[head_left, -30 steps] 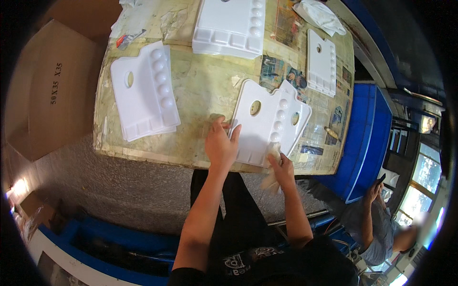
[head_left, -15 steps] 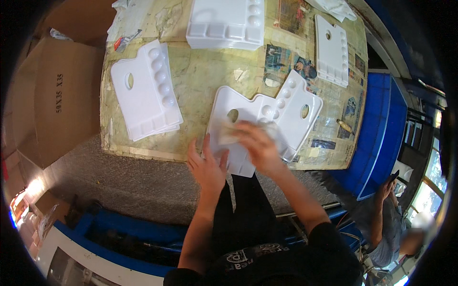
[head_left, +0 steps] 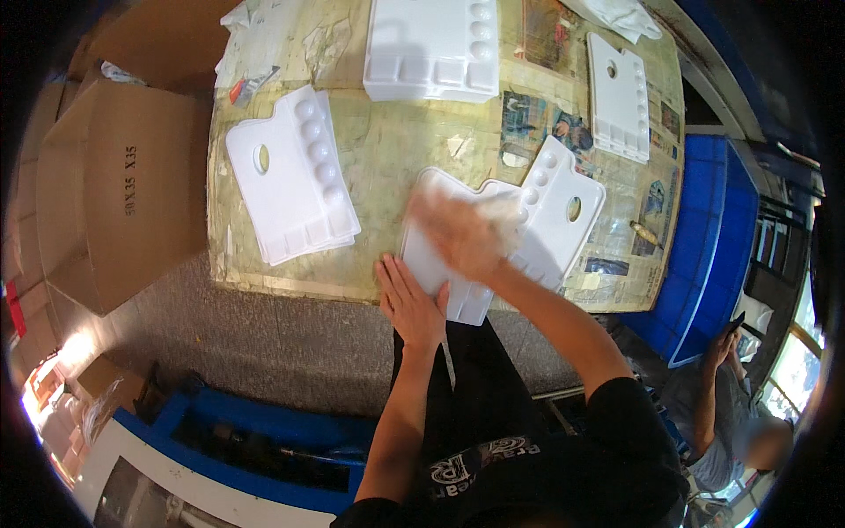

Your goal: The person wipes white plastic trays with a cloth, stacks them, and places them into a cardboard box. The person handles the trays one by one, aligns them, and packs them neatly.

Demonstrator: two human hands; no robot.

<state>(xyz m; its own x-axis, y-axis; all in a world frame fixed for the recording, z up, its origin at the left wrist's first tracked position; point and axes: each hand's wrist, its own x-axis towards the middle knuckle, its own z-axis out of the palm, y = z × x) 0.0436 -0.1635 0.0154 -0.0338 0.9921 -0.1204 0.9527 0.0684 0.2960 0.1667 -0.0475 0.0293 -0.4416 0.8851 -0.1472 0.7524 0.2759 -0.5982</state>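
Observation:
A white plastic paint palette (head_left: 471, 304) lies at the near edge of the table, in front of me. My left hand (head_left: 412, 302) rests on its left edge with the fingers stretched out, steadying nothing else. My right hand (head_left: 456, 233), smeared by motion, is pressed on the palette's upper part with a whitish cloth (head_left: 502, 222) in its grip. The hand and cloth hide the thumb hole and some wells. Another white palette (head_left: 562, 189) lies turned at an angle just right of it, its left part overlapping or touching the first; I cannot tell which.
More palettes lie on the paper-covered table (head_left: 387, 202): a small stack (head_left: 290, 198) at left, a taller stack (head_left: 431, 53) at the far middle, others (head_left: 616, 97) at far right. A wooden-handled tool (head_left: 645, 233), cardboard box (head_left: 128, 194), blue bin (head_left: 704, 238) and a seated person (head_left: 726, 405) surround them.
My right hand has swept up and left over the palette with the cloth, covering the thumb hole. My left hand still lies at the palette's left edge. The whole view has shifted slightly.

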